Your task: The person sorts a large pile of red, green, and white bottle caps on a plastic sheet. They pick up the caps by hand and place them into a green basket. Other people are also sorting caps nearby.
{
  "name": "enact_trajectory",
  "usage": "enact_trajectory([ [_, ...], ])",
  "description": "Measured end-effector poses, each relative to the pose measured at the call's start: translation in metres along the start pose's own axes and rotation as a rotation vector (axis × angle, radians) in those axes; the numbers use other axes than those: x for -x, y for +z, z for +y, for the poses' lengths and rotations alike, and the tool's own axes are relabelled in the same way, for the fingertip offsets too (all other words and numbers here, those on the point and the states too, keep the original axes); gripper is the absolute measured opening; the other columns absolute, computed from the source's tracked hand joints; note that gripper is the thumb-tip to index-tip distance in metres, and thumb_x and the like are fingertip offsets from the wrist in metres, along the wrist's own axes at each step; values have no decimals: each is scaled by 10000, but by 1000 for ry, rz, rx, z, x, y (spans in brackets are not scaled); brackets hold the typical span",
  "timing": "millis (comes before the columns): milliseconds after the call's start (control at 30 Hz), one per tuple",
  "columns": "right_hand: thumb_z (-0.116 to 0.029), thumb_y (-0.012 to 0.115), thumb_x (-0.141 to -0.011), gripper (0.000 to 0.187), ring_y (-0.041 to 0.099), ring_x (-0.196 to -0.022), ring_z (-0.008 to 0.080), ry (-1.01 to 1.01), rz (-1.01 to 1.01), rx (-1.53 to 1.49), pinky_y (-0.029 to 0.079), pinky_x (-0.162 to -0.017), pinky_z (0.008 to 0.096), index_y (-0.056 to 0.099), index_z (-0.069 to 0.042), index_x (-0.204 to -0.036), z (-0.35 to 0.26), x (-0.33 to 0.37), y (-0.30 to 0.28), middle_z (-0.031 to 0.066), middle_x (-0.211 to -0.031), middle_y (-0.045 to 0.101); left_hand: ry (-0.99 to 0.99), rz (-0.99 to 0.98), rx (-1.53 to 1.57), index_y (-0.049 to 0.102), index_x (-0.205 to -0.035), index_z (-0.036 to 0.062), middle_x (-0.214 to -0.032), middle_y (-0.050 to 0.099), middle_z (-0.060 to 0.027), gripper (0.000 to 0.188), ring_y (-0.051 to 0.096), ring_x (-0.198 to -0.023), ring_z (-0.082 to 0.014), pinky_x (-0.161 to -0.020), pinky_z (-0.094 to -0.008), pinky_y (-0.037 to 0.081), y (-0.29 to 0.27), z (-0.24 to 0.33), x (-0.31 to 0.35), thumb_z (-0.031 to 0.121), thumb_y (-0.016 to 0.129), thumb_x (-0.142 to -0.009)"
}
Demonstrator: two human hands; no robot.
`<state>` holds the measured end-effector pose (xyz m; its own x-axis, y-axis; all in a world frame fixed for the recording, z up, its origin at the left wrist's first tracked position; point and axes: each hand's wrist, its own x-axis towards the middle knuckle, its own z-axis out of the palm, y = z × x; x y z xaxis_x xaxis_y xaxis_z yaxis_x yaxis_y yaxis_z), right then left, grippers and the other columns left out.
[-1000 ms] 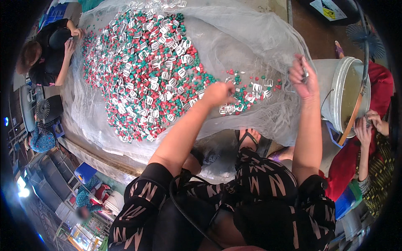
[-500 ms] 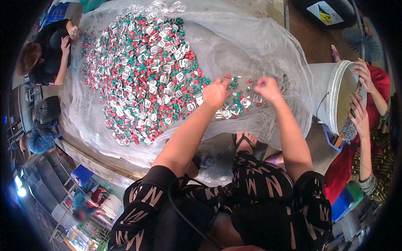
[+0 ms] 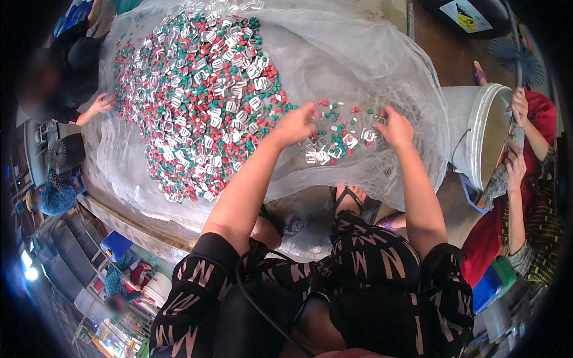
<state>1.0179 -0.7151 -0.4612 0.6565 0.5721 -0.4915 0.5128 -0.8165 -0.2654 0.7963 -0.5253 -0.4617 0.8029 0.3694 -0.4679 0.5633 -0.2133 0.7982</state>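
Observation:
A large heap of small red and green pebble-like pieces (image 3: 179, 107) mixed with silver metal slide buckles (image 3: 231, 107) covers the left and middle of a pale mesh net (image 3: 370, 53). My left hand (image 3: 295, 126) hovers at the heap's right edge, its fingers curved and apart, slightly blurred; I see nothing in it. Between my hands lies a smaller scatter of red and green pieces (image 3: 342, 126) with several buckles (image 3: 350, 141). Beside that scatter, my right hand (image 3: 396, 127) has its thumb and forefinger apart, close to a loose buckle (image 3: 368, 135). Nothing shows in its grasp.
A white bucket (image 3: 471, 134) stands right of the net, where another person's hands (image 3: 517, 161) hold something grey and shaggy. At the far left, a co-worker's hand (image 3: 102, 104) touches the heap's edge. A black container (image 3: 459, 18) sits at the back right.
My left hand has moved left, away from the small scatter toward the heap. My right hand has shifted slightly right, and its fingers have spread. The co-worker at left has leaned nearer.

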Motion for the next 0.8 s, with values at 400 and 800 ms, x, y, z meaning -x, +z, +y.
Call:
enact_trajectory([
  [400,2,533,-724,209,539,-727,118,191,-371,-1555,515,-633,329,548,-84,-914,2,2,-22,5,-775,541,20,59,-173,571,-922,82,-761,625,-150,261,619,-756,-341,-647,-434,482,22,-7,8,222,665,-723],
  [800,-42,537,-770,389,617,-902,288,-82,110,-360,500,-728,392,572,-158,-1140,23,4,4,148,-1167,575,43,-100,-75,554,-869,81,-932,598,-78,215,607,-782,-294,-687,-391,478,28,-15,-3,144,671,-700],
])
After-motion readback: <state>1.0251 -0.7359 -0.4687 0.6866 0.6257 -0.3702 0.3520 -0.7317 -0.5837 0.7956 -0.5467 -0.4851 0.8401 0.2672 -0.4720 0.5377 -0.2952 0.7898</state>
